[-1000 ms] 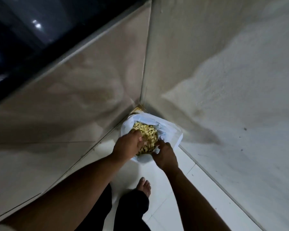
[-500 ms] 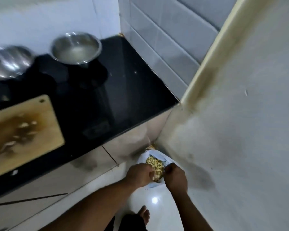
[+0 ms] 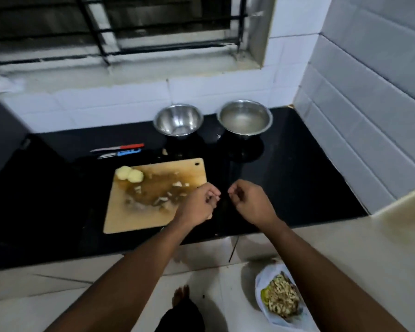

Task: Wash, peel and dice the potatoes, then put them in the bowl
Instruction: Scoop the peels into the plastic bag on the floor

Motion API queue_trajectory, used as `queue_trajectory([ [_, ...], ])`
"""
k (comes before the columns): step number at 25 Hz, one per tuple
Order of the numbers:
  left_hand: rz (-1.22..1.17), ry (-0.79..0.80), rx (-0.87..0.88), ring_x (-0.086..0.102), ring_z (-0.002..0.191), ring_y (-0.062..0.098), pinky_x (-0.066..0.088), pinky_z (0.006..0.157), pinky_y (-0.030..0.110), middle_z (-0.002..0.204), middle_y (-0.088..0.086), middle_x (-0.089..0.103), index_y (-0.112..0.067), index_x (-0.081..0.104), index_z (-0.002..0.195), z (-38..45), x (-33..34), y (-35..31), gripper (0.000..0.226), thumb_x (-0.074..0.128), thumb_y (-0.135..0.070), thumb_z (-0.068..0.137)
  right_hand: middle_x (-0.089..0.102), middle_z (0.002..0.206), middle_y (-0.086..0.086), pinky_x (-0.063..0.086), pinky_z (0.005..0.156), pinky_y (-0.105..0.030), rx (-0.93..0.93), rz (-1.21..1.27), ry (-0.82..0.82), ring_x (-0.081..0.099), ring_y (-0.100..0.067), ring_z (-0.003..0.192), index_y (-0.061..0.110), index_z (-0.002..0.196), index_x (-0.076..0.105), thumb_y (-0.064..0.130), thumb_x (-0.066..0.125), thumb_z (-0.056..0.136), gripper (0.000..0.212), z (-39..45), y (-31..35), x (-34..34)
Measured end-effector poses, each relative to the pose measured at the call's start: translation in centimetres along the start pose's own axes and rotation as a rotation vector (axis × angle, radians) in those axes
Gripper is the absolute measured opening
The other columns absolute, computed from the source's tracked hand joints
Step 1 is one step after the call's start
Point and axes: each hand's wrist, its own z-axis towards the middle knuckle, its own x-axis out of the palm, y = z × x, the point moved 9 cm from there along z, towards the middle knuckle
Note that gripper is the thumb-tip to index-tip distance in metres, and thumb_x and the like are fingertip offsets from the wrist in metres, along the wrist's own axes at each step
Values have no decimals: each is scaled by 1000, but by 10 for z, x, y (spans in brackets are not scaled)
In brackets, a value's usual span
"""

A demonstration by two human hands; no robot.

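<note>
Neither of my hands is holding anything that I can make out: my left hand (image 3: pixel 198 203) hovers over the near right corner of the cutting board (image 3: pixel 134 219) with fingers loosely curled, and my right hand (image 3: pixel 250 202) hangs beside it over the black counter (image 3: pixel 309 178), curled the same way. Two peeled potatoes (image 3: pixel 129 174) sit touching each other at the board's far left corner, not yet diced, with small scraps scattered across its wet middle. Beyond the board lie the red-handled knife (image 3: pixel 118 147) and blue-handled peeler (image 3: pixel 120 154), then an empty steel bowl (image 3: pixel 178 119) and a second bowl of water (image 3: pixel 244 118). I'd judge dicing comes next. With the board this wet, a round potato could skid under the blade, and damp fingers could slip on the knife handle.
</note>
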Motion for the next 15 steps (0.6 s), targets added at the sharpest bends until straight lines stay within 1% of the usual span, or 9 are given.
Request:
queue_trajectory([
  [2,50,-103,-27,67,89,11,55,82,34,92,-13,67,-36,60,90,0,-50,32,19,62,-17,92,64,83,9,50,71,-30,-24,13,124,62,-11,76,20,92,65,13,60,87,10,35,29,37],
  [4,121,-191,-49,65,96,10,52,81,28,93,-15,66,-35,61,93,-4,-88,64,24,63,-11,89,66,90,4,54,77,-33,-52,-36,220,65,-17,86,19,91,65,11,57,86,13,62,50,72],
  [5,161,-238,-79,63,98,9,50,80,25,96,-16,63,-31,63,96,-7,-107,79,24,64,-8,88,66,96,0,54,81,-34,-56,-69,269,65,-20,90,18,93,66,11,57,85,14,74,58,89],
  [6,206,-296,-106,61,99,10,48,79,24,98,-15,61,-27,66,98,-11,-126,95,24,66,-6,86,63,101,-3,53,84,-36,-54,-103,319,63,-23,93,17,97,65,13,59,84,16,86,63,107],
  [8,296,-374,-140,59,102,18,51,83,31,102,-11,58,-27,68,98,-16,-157,128,27,71,-8,79,55,107,-7,52,87,-37,-38,-188,402,59,-27,97,15,108,63,24,65,82,27,105,69,138],
  [10,326,-365,-169,56,105,21,52,88,36,110,-9,55,-30,66,101,-16,-175,157,32,74,-14,75,52,112,-9,51,86,-35,-40,-325,428,55,-30,105,18,117,60,32,65,83,38,122,70,163],
  [13,363,-342,-183,52,112,19,48,93,35,122,-7,52,-28,63,116,-10,-183,177,39,71,-24,78,47,125,-11,47,87,-36,53,-437,365,49,-33,114,14,129,54,21,60,88,42,140,70,177],
  [15,412,-392,-183,50,113,20,45,92,35,123,-6,52,-27,63,118,-6,-184,182,38,69,-29,80,44,127,-12,46,87,-36,92,-467,330,46,-33,114,11,128,54,16,55,90,38,139,74,183],
])
